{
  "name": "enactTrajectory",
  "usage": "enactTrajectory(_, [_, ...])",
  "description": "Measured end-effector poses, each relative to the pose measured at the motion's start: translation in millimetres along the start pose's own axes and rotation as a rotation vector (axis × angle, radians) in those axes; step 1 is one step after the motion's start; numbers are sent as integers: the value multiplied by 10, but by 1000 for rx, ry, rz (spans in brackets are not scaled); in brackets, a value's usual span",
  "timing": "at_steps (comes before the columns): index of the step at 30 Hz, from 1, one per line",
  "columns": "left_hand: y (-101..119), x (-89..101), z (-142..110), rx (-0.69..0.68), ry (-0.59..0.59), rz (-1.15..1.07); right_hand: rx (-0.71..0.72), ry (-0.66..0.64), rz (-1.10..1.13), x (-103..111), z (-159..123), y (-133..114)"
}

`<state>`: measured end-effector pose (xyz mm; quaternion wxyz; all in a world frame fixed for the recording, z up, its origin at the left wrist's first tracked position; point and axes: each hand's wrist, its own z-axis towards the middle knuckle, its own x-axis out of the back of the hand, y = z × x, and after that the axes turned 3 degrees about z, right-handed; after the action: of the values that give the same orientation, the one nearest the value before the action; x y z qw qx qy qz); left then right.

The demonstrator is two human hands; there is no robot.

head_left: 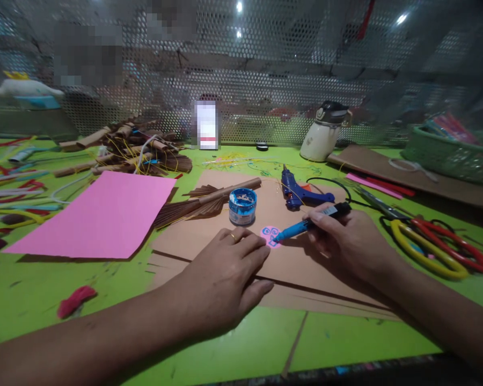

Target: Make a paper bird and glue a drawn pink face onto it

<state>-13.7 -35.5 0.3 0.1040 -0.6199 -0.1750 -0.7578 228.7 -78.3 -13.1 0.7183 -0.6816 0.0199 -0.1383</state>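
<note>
While the right hand (346, 236) holds a marker (294, 230), its tip meets a pink disc (268, 237) at the left hand (225, 271)'s fingertips. Right fingers: pinched around the barrel. Left fingers: nearly together, thumb apart, clamped on nothing, resting on brown paper (201, 234) and the disc's edge. Handling, as judged: firm pressure on that edge, short light strokes. Marker: long axis slanting down from right fingers toward left, tip leftward, black end beyond the right fingers.
</note>
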Motion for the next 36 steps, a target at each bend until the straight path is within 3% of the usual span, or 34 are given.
enactTrajectory(20, [-5,-10,-3,-4,21,11,25,-17,-70,-22,-20,-72])
enactTrajectory(30, [0,-1,2,-7,11,2,14,38,-31,-2,-24,-28])
enactTrajectory(36, [-2,-5,7,-7,32,8,29,-10,-57,-18,-16,-54])
